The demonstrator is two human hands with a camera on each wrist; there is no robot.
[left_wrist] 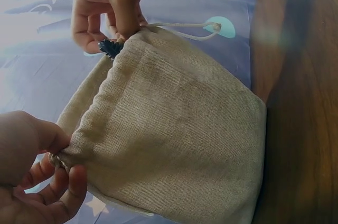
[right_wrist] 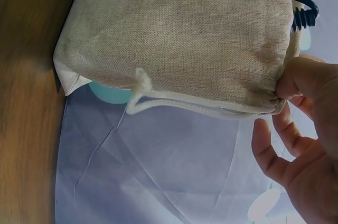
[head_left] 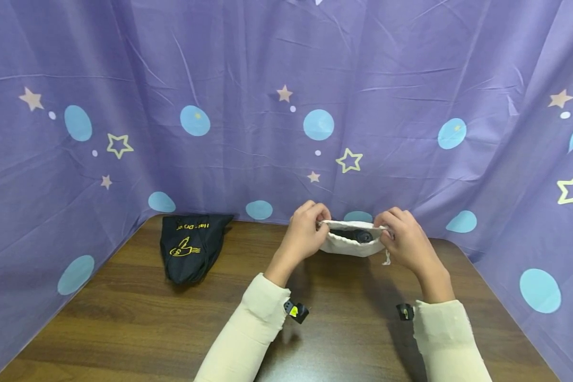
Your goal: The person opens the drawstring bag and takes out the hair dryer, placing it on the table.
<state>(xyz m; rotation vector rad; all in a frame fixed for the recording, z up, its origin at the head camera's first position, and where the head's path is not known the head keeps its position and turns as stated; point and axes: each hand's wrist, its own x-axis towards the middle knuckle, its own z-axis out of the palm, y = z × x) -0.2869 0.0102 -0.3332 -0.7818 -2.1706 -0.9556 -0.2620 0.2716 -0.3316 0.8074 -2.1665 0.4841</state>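
A beige cloth drawstring bag (head_left: pixel 348 248) stands upright on the table, its mouth spread apart. My left hand (head_left: pixel 305 228) pinches one corner of the rim, thumb against fingers. At the opposite corner, my right hand (head_left: pixel 403 239) pinches the rim between thumb and fingers. Inside the mouth lies a black object (head_left: pixel 363 236); most of it is hidden by the cloth. In the right wrist view, a black ribbed cord end (right_wrist: pixel 303 19) pokes above the rim. A white knotted drawstring (right_wrist: pixel 179 102) hangs down by the right hand.
To the left on the wooden table (head_left: pixel 344 329) lies a black pouch (head_left: pixel 191 249) with yellow print reading "Hair Dryer", upside down from here. A purple curtain (head_left: pixel 248 132) with stars and blue dots surrounds the table's back and sides, close behind the bag.
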